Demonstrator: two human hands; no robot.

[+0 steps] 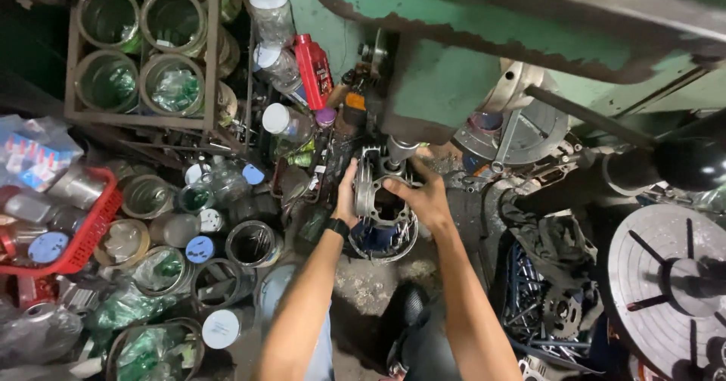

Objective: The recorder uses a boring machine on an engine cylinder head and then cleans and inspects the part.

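A grey metal engine cylinder block (376,192) with cooling fins sits under the spindle (398,151) of a green machine. My left hand (346,195) grips the block's left side; a dark band is on that wrist. My right hand (422,195) lies over its right top edge, fingers curled on the metal. Beneath the block a round chrome ring and a dark blue part (382,239) show between my forearms.
Many open tins and jars (174,86) stand in a metal rack and on the floor at left, beside a red basket (89,233) and a red bottle (313,69). A round faceplate (665,286), sprockets (560,313) and a dark lever knob (692,161) lie right.
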